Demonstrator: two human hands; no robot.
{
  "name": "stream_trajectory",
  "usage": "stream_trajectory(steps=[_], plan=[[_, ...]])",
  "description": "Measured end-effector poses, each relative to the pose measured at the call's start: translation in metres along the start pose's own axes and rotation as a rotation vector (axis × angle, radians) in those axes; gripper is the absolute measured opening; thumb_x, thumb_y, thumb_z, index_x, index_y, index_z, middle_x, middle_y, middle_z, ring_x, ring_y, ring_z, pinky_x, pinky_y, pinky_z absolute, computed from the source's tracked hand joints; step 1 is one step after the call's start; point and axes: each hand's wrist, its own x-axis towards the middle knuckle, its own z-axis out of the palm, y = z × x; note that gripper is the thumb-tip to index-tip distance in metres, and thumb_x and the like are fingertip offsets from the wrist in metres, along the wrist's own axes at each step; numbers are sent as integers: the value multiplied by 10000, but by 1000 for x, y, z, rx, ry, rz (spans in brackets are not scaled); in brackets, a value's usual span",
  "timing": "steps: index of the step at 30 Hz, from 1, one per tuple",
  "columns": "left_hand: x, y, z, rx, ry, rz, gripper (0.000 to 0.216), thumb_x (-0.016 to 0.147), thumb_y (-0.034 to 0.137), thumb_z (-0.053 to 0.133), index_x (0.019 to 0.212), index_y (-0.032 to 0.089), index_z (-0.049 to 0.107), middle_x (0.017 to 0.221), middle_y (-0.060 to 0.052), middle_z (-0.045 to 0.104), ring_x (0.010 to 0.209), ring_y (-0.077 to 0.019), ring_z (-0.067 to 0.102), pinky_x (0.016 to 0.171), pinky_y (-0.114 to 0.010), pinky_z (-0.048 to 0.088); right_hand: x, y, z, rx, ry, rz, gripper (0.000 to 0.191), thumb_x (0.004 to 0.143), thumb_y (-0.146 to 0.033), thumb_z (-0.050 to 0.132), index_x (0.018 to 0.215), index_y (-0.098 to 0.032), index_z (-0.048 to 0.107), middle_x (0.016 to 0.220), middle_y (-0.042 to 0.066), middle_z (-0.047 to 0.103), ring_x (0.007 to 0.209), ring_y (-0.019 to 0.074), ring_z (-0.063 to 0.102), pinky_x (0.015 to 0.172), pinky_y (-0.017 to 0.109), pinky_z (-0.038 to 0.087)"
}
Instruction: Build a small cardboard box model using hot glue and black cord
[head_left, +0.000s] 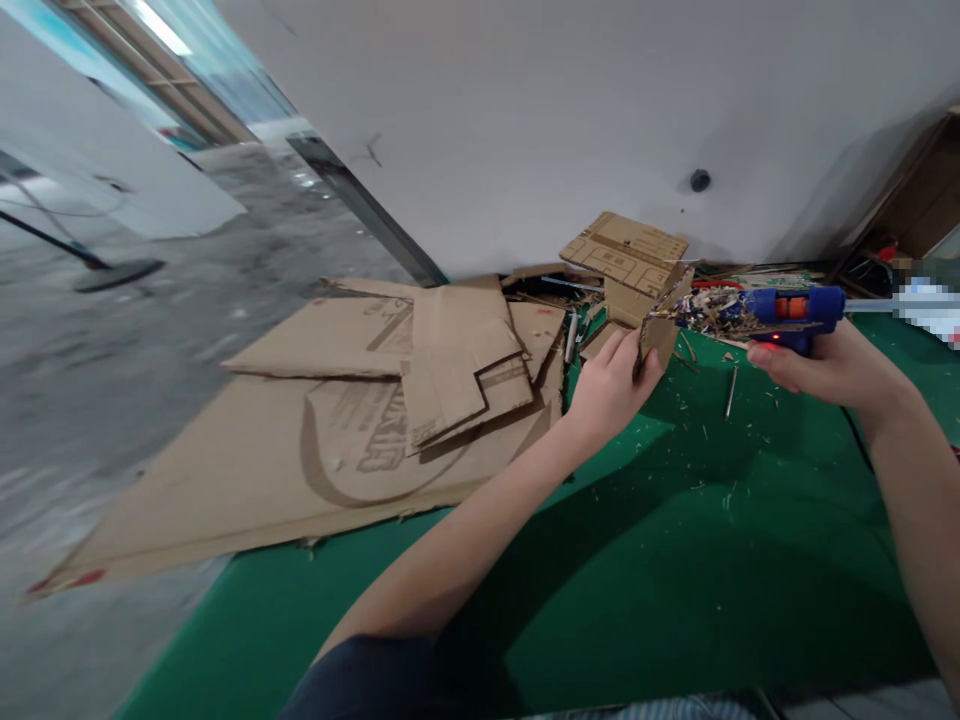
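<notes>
My left hand [611,385] is closed on a small cardboard piece [658,338], holding it upright over the green table [675,560]. My right hand [821,368] grips a blue glue gun [791,308] with an orange trigger and a lit red light. The gun's nozzle, crusted with scraps, points left and meets the top edge of the cardboard piece. A printed cardboard model [626,255] stands just behind, against the white wall.
Large flattened cardboard sheets [337,420] lie over the table's left edge. Glue sticks and small scraps [731,390] litter the green surface. A brown box [926,195] and clutter sit at the far right. Grey floor lies to the left.
</notes>
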Motion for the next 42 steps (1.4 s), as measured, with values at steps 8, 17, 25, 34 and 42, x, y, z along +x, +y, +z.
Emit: stream_trajectory(steps=[8, 17, 25, 34, 42], plan=[[0, 0, 0, 21, 17, 21, 91, 1058, 207, 533, 1039, 158, 608, 881, -66, 730, 771, -156, 720, 596, -238, 530, 1, 1, -4, 87, 61, 46, 564, 809, -806, 720, 885, -248, 686, 518, -35, 477, 448, 115, 410, 413, 274, 315], [0, 2, 1, 4, 53, 34, 37, 1017, 154, 566, 1004, 167, 598, 853, -53, 718, 738, -149, 703, 568, -230, 515, 7, 20, -17, 78, 236, 260, 465, 839, -647, 801, 823, -223, 611, 528, -29, 503, 449, 102, 467, 432, 266, 348], [-2, 1, 2, -5, 13, 17, 62, 1016, 167, 558, 1039, 173, 615, 867, -51, 714, 766, -148, 707, 598, -235, 542, 10, 23, -13, 77, 218, 263, 447, 844, -630, 791, 774, -246, 573, 498, -33, 501, 440, 112, 453, 430, 265, 343], [-2, 2, 3, 15, 44, 36, 87, 1004, 149, 558, 1072, 157, 612, 923, -72, 749, 769, -145, 732, 575, -217, 554, 11, 28, -14, 35, 208, 266, 488, 862, -640, 760, 702, -253, 509, 492, -22, 501, 443, 126, 457, 427, 282, 349], [-2, 1, 2, -1, 12, 13, 54, 1014, 169, 540, 1015, 184, 592, 832, -38, 690, 729, -148, 689, 566, -235, 530, 9, 22, -15, 85, 210, 241, 499, 816, -655, 815, 717, -258, 528, 497, -37, 498, 437, 123, 463, 420, 275, 348]])
